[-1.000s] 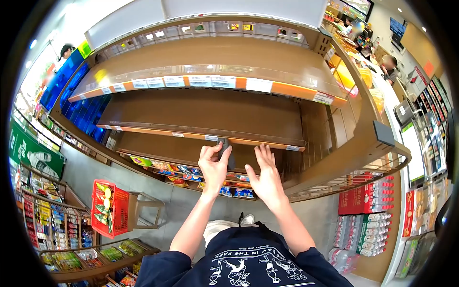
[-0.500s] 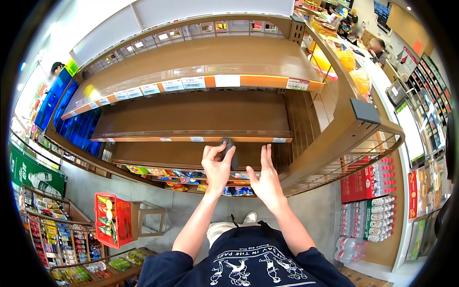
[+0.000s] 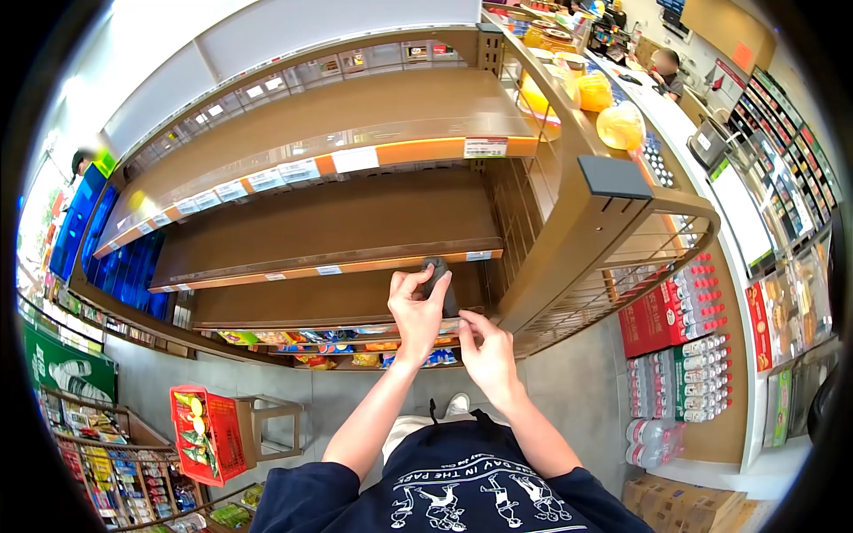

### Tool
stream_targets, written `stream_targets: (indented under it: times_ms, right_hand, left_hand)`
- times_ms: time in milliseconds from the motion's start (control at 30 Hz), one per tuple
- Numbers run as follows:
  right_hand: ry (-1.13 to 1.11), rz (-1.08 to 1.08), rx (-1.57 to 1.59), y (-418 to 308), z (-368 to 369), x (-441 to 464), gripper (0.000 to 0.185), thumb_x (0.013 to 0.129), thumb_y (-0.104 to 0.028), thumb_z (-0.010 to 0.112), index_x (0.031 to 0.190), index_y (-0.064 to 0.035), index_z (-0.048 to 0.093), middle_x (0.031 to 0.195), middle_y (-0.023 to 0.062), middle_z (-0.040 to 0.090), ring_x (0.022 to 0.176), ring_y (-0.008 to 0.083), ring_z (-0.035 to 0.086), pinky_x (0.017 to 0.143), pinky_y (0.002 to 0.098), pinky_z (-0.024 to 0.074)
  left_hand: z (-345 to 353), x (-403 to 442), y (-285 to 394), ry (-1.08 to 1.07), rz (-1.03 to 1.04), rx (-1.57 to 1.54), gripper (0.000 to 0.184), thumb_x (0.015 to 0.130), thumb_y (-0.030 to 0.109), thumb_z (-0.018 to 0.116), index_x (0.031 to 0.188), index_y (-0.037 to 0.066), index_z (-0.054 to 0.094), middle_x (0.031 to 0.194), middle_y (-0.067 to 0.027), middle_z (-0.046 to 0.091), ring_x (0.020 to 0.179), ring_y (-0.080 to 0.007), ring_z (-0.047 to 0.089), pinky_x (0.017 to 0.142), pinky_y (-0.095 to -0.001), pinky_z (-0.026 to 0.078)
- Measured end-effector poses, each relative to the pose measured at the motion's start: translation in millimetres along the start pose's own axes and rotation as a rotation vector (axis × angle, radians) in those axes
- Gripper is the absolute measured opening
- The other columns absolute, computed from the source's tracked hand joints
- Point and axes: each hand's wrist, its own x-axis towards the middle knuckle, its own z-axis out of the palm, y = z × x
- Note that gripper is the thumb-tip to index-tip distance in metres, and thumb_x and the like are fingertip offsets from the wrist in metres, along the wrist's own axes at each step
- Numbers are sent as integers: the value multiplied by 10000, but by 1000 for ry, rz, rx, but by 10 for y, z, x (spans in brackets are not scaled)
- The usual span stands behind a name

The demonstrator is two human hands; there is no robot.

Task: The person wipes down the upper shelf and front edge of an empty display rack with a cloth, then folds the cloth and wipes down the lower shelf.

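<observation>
A dark grey cloth point(image 3: 435, 266) is pinched between the thumb and fingers of my left hand point(image 3: 416, 311), just at the front edge of the middle shelf point(image 3: 329, 218). The cloth hangs down in front of the lower shelf point(image 3: 311, 298). My right hand point(image 3: 490, 355) is beside its lower end, thumb and forefinger drawn together there; the contact itself is small and hard to see. Price labels line the orange strip point(image 3: 391, 155) of the upper shelf point(image 3: 320, 107), and the middle shelf's strip has a few more.
Snack packs point(image 3: 329, 348) fill the lowest rack. At right stand a brown shelf post point(image 3: 569, 240), bottle packs point(image 3: 680, 369) and a counter point(image 3: 711, 191) with a person point(image 3: 668, 80) behind it. A red basket point(image 3: 209, 435) and a stool point(image 3: 271, 426) are at left.
My right hand has gone from outstretched fingers to a pinch by the cloth's lower end. My left hand still grips the cloth. The view has turned to the right.
</observation>
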Motion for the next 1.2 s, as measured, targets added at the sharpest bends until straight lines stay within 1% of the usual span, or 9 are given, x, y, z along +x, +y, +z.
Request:
stream_targets:
  times_ms: [200, 300, 500, 633, 700, 967, 1033, 1133, 1200]
  right_hand:
    - [129, -9, 75, -24, -107, -89, 255, 944, -56, 652, 1189, 8, 687, 857, 155, 756, 709, 154, 730, 640, 278, 576]
    - [178, -57, 78, 6, -160, -102, 254, 939, -45, 659, 1185, 4, 690, 868, 146, 761, 682, 135, 717, 619, 263, 564]
    - [166, -2, 45, -100, -329, -172, 245, 951, -46, 658, 1185, 22, 689, 906, 148, 767, 794, 153, 740, 681, 270, 576]
    - [224, -104, 54, -74, -359, -206, 250, 936, -34, 660, 1182, 3, 688, 884, 152, 763, 696, 139, 727, 594, 258, 555]
    - [206, -47, 66, -125, -383, -224, 230, 946, -36, 657, 1166, 21, 694, 908, 147, 768, 803, 159, 745, 688, 272, 577]
    - [225, -33, 57, -156, -313, -280, 217, 948, -42, 659, 1152, 22, 698, 897, 143, 769, 790, 161, 743, 675, 278, 573]
    - [214, -45, 57, -196, -247, -269, 221, 948, -47, 661, 1156, 22, 696, 890, 140, 769, 777, 159, 740, 660, 278, 571]
    - [165, 10, 67, -248, -89, -227, 282, 939, -62, 677, 1211, 13, 667, 1007, 153, 755, 889, 190, 730, 721, 299, 570]
    - [330, -260, -108, -198, 100, -170, 371, 940, -109, 690, 1285, 0, 607, 1170, 193, 677, 1004, 252, 672, 802, 349, 549]
  left_hand:
    - [217, -56, -99, -21, 41, 18, 174, 829, 20, 823, 955, -51, 726, 942, -47, 545, 751, -96, 627, 615, -231, 538]
    - [321, -84, -49, -51, 41, 69, 177, 813, 30, 835, 950, -30, 739, 897, -57, 551, 717, -95, 591, 599, -246, 513]
    - [468, -116, -123, -122, 66, 114, 221, 772, 50, 856, 968, 0, 768, 863, -94, 610, 731, -164, 612, 653, -295, 522]
    - [555, -123, -107, -148, 48, 84, 237, 761, 54, 859, 976, 5, 772, 860, -108, 622, 759, -200, 622, 694, -321, 527]
    - [583, -117, -127, -166, 45, 87, 237, 762, 51, 857, 979, 5, 772, 865, -110, 624, 769, -201, 628, 697, -323, 529]
    - [480, -98, 26, -244, 77, 155, 259, 800, 50, 816, 1054, 22, 773, 930, -132, 654, 849, -235, 659, 760, -340, 536]
    - [349, -69, 42, -397, 85, 210, 271, 830, 62, 778, 1099, 32, 764, 950, -120, 667, 885, -211, 656, 804, -320, 536]
    - [40, -52, 70, -503, 60, 184, 285, 854, 61, 752, 1138, 40, 744, 990, -122, 659, 936, -222, 664, 838, -331, 538]
    - [-220, -38, 110, -509, 4, 201, 276, 878, 42, 733, 1153, 23, 722, 1042, -106, 632, 959, -211, 666, 862, -330, 550]
